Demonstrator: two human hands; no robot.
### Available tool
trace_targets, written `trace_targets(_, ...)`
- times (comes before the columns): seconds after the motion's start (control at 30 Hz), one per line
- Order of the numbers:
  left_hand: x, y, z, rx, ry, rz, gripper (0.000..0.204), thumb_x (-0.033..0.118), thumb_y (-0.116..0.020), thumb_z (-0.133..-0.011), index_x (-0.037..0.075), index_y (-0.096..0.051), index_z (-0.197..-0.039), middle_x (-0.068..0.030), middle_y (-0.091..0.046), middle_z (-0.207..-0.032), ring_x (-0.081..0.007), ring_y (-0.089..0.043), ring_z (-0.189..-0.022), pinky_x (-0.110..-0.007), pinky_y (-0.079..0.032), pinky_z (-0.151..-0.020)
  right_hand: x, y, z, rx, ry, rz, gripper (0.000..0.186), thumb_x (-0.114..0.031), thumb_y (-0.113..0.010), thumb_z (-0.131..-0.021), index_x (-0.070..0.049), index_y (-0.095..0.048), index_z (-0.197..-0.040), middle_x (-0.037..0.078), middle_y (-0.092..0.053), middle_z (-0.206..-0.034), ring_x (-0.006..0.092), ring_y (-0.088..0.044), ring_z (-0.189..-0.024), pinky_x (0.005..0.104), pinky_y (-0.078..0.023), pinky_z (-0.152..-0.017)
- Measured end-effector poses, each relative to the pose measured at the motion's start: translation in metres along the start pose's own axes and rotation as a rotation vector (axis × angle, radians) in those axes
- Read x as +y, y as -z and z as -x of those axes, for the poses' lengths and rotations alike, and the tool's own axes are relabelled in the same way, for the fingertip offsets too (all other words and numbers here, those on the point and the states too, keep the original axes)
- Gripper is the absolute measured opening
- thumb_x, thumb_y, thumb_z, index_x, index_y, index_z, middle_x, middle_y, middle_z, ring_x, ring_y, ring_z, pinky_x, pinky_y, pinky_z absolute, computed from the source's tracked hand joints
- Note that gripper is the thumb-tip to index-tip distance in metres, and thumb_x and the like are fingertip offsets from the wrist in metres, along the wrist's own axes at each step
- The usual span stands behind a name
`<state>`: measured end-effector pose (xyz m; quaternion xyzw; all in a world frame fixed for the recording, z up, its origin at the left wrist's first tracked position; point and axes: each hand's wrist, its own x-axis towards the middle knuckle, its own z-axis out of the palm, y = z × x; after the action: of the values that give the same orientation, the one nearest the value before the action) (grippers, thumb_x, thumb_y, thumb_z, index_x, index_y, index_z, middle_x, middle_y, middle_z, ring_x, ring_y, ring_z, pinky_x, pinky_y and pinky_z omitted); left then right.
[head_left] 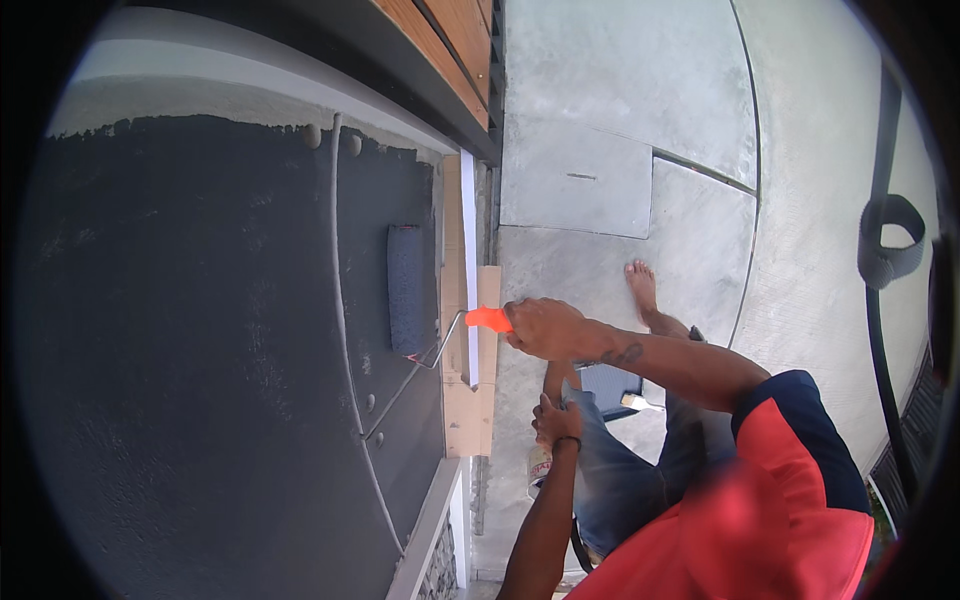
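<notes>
Clearly, the paint roller [405, 290] lies left of the grip, its dark, fuzzy sleeve against the dark grey wall [200, 300] in the left half of the frame. Its bent wire runs right to an orange handle [488, 319], around which the right hand [545, 328] has its fingers curled firmly, near the centre of the frame. Whether the sleeve presses on the wall is hard to judge.

Between hand and sleeve, a cardboard strip [487, 420] and a narrow white strip [472, 250] run alongside the wall, with the handle and wire passing over them. Below the right hand, the left hand [555, 420] is beside the person's leg; one cannot tell how its fingers are set or whether they pinch anything. Right of it, a paintbrush [640, 402] lies at a dark tray [612, 385], which the right forearm and legs partly cover.

A can [540, 465] is half hidden behind the left forearm. At lower right, a red blur covers part of the red shirt [640, 560], and the dark fisheye rim cuts off the wall's far edge.
</notes>
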<state>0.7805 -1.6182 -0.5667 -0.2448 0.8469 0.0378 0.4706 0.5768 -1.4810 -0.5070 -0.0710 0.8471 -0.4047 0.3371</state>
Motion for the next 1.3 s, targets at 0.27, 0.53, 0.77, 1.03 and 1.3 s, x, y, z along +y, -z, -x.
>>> trace_targets(0.27,0.013,0.006,0.003,0.016,-0.007,0.032,0.069,0.043,-0.061,-0.082,0.017,-0.041,-0.143,-0.0109,-0.050,-0.137,-0.0351,-0.052,-0.122,-0.056,-0.050,-0.092,0.010,-0.009,-0.029,-0.054,-0.124,0.030,0.032,-0.027,-0.057,-0.093,0.003,-0.058,-0.105,0.022,-0.066,-0.101,0.0365,-0.066,-0.098,0.0474,-0.052,-0.086)
trace_targets(0.53,0.018,-0.004,0.003,0.012,-0.027,0.004,0.064,0.046,-0.061,-0.085,0.015,-0.042,-0.138,-0.0115,-0.053,-0.129,-0.0336,-0.055,-0.116,-0.050,-0.054,-0.087,-0.039,-0.009,0.042,0.102,0.113,0.027,0.034,-0.029,-0.058,-0.093,0.004,-0.057,-0.105,0.020,-0.067,-0.087,0.0376,-0.067,-0.087,0.0487,-0.051,-0.083)
trace_targets(0.77,0.019,-0.002,0.009,-0.001,-0.055,0.030,0.066,0.049,-0.060,-0.086,0.009,-0.042,-0.136,-0.0130,-0.055,-0.125,-0.0337,-0.057,-0.113,-0.050,-0.054,-0.087,-0.059,0.005,0.065,0.036,0.030,-0.073,0.033,-0.030,-0.057,-0.094,0.002,-0.057,-0.102,0.018,-0.068,-0.079,0.0377,-0.068,-0.081,0.0478,-0.050,-0.082)
trace_targets(1.03,0.019,-0.008,0.004,0.033,0.005,0.068,0.063,0.047,-0.058,-0.087,0.008,-0.043,-0.133,-0.0135,-0.055,-0.126,-0.0376,-0.057,-0.115,-0.051,-0.054,-0.089,-0.050,-0.002,0.058,-0.009,0.043,-0.038,0.040,-0.035,-0.060,-0.093,0.004,-0.057,-0.104,0.029,-0.061,-0.106,0.0406,-0.065,-0.095,0.0488,-0.053,-0.080)
trace_targets(1.3,0.024,0.005,0.008,0.030,-0.004,0.062,0.059,0.044,-0.059,-0.085,0.014,-0.045,-0.134,-0.0128,-0.053,-0.130,-0.0372,-0.056,-0.115,-0.054,-0.052,-0.089,-0.027,-0.006,0.025,0.178,0.099,0.037,0.040,-0.036,-0.059,-0.093,0.001,-0.059,-0.108,0.022,-0.067,-0.089,0.0408,-0.065,-0.090,0.0495,-0.052,-0.081)
